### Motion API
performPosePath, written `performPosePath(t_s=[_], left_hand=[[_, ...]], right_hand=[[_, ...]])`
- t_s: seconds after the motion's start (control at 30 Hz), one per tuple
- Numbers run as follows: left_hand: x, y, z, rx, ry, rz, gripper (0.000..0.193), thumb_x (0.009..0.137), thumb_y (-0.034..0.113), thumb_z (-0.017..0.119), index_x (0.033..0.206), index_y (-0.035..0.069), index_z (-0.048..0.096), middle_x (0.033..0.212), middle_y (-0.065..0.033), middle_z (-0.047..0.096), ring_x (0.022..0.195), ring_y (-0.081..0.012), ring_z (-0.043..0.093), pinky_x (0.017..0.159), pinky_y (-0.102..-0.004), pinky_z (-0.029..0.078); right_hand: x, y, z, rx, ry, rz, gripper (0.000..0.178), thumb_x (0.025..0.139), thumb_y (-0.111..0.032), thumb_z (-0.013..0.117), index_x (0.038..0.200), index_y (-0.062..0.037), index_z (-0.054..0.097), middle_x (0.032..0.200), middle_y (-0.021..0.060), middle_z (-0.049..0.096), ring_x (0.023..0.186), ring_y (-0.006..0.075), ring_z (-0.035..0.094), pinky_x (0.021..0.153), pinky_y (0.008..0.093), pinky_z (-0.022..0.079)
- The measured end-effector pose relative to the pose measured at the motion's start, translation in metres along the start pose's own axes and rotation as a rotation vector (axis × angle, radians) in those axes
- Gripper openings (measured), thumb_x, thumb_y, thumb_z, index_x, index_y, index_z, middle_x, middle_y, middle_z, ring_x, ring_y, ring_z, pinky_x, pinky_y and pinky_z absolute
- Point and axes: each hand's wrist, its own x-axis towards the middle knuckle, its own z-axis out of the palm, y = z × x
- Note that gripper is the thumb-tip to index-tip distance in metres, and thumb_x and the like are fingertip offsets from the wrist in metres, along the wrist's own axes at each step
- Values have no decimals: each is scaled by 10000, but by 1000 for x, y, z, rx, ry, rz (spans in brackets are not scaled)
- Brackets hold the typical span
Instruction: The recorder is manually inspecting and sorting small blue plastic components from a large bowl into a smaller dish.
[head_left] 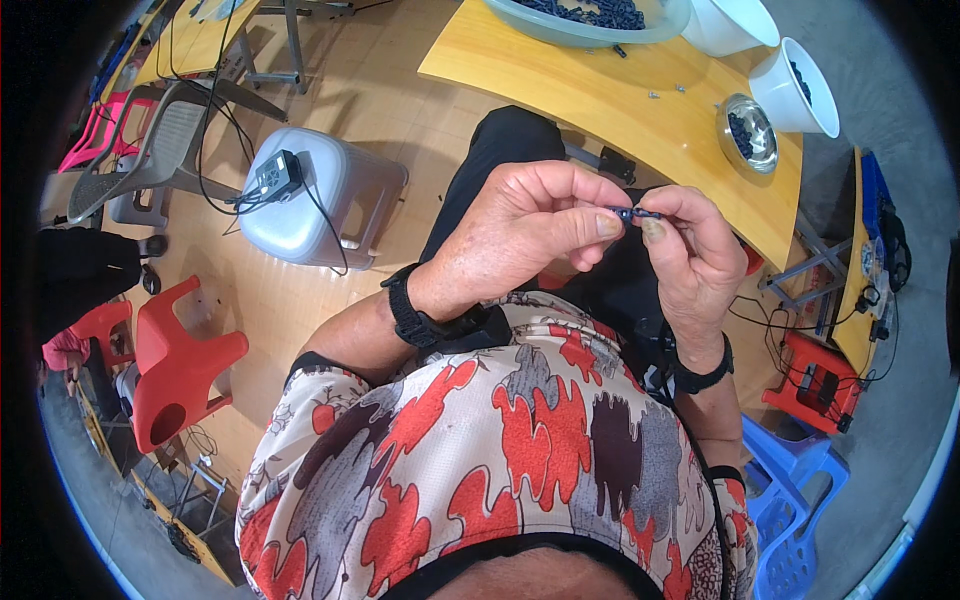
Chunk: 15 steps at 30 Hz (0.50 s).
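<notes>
In front of my lap, both hands come together on a small dark blue piece (626, 213) with a shiny, thin end. My left hand (545, 225) pinches its left end between thumb and forefinger. The right end is pinched by my right hand (697, 245), thumb below and forefinger above. Whether it is one part or two joined parts is too small to tell. Beyond my hands, the yellow table (600, 100) carries a big translucent basin (600, 36) of similar dark blue pieces. A metal bowl (767, 148) at its right end also holds some.
Two white tubs (735, 28) stand by the basin, and small loose bits (680, 89) lie on the table. Left of me is a grey stool (300, 225) with a black cabled device (277, 178). A red chair (185, 360) and a blue stool (790, 500) are nearby.
</notes>
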Motion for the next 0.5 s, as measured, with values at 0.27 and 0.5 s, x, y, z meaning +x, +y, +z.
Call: performPosePath(t_s=[0.27, 0.5], left_hand=[[1, -3, 1, -17, 13, 45, 163, 858, 38, 612, 1015, -7, 621, 830, -46, 637, 651, -79, 577, 605, -203, 502], [1, -1, 1, -14, 3, 46, 164, 854, 44, 621, 1010, -8, 623, 839, -53, 647, 656, -82, 583, 608, -206, 506]], right_hand=[[-3, -3, 4, 147, 8, 69, 160, 825, 58, 565, 980, 26, 590, 924, 47, 607, 809, 78, 568, 729, 208, 464], [-4, 7, 3, 207, 13, 145, 134, 840, 29, 561, 971, 28, 587, 903, 35, 595, 771, 71, 552, 690, 192, 449]])
